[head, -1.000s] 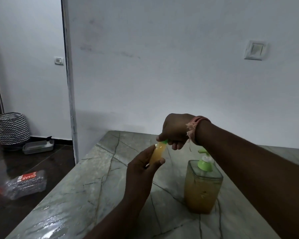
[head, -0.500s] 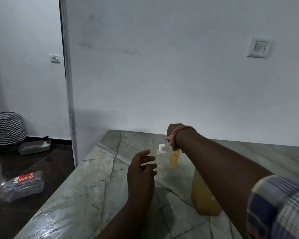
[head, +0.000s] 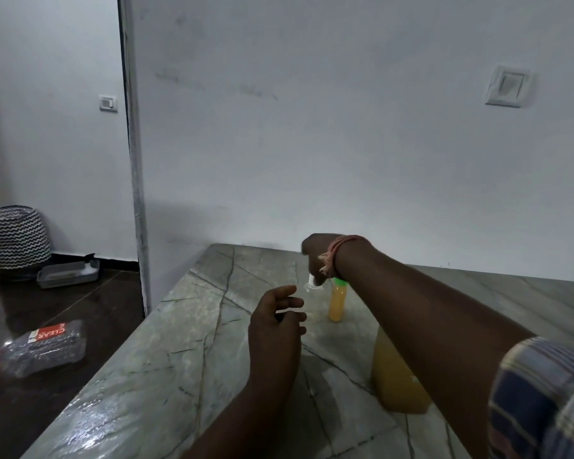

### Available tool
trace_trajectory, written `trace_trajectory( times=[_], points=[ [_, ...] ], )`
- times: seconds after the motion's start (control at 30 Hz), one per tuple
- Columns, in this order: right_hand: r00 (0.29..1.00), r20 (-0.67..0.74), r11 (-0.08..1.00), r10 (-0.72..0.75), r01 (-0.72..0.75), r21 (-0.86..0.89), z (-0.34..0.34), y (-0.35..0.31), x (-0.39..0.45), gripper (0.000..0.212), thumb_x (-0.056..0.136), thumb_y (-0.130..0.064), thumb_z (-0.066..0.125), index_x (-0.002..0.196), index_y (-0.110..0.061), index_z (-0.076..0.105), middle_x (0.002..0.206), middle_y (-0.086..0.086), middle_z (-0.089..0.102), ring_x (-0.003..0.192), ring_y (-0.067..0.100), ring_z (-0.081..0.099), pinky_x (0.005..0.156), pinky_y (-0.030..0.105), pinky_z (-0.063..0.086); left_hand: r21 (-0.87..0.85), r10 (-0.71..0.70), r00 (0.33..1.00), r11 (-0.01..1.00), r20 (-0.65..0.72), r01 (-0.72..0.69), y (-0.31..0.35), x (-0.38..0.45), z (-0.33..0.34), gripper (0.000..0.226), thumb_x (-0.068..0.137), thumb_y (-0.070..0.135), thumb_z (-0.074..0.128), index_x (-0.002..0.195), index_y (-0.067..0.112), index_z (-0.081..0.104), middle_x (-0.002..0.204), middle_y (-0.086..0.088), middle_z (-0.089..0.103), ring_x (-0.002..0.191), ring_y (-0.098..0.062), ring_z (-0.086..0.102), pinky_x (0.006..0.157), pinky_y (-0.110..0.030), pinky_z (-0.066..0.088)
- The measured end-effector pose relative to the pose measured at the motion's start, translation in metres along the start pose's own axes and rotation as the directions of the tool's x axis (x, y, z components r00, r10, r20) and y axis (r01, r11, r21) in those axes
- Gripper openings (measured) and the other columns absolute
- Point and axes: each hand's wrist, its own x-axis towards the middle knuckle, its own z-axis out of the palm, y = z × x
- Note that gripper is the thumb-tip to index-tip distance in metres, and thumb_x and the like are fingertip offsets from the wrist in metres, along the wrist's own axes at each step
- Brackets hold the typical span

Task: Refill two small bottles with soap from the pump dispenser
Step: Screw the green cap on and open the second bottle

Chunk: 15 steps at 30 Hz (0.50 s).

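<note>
A small bottle filled with yellow soap, green cap on, stands upright on the marble table. Just left of it stands a small clear empty bottle with a white cap. My right hand reaches over from the right, and its fingertips close down on that white cap. My left hand hovers in front of the clear bottle, fingers loosely spread, holding nothing. The square pump dispenser of yellow soap sits nearer me; my right forearm hides its pump and top.
A white wall rises right behind the table's far edge. The table's left edge drops to a dark floor with a plastic pack, a grey tray and a zigzag-patterned basket.
My right hand set the filled yellow bottle down on the table, let go, and shifted left onto the clear bottle's cap. My left hand released the yellow bottle and now hangs free.
</note>
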Motion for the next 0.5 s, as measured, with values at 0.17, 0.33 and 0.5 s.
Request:
trace_trajectory(
  times=[0.17, 0.33, 0.5],
  points=[
    [0.997, -0.063, 0.99, -0.055, 0.063, 0.126, 0.029, -0.021, 0.01, 0.014, 0.092, -0.011, 0.057, 0.102, -0.004, 0.065, 0.108, 0.015, 0.066, 0.094, 0.03, 0.063, 0.076, 0.033, 0.049, 0.057, 0.03, 0.999, 0.998, -0.037, -0.028, -0.001, 0.001, -0.002, 0.046, 0.089, -0.007, 0.051, 0.12, 0.024, 0.062, 0.109, 0.003, 0.067, 0.087, -0.003, 0.065, 0.063, -0.019, 0.054],
    [0.956, -0.294, 0.885, 0.01, 0.129, 0.448, 0.04, -0.016, -0.006, 0.028, 0.09, -0.03, 0.061, 0.069, -0.014, 0.052, 0.075, 0.007, 0.062, 0.079, 0.027, 0.064, 0.066, 0.028, 0.047, 0.133, 0.02, 0.999, 0.991, -0.036, -0.015, -0.002, 0.001, -0.001, 0.057, 0.082, 0.006, 0.069, 0.13, 0.031, 0.051, 0.124, 0.013, 0.051, 0.115, -0.007, 0.049, 0.08, -0.02, 0.042],
    [0.9, -0.43, 0.832, 0.074, 0.182, 0.525, 0.048, -0.005, -0.027, 0.047, 0.092, -0.049, 0.056, 0.061, -0.016, 0.049, 0.065, 0.005, 0.059, 0.066, 0.024, 0.06, 0.061, 0.029, 0.042, 0.288, 0.084, 0.995, 0.953, 0.053, -0.095, -0.005, -0.003, 0.005, 0.032, 0.079, 0.039, 0.077, 0.102, 0.03, 0.057, 0.096, 0.007, 0.066, 0.083, -0.006, 0.065, 0.071, -0.033, 0.058]
  ],
)
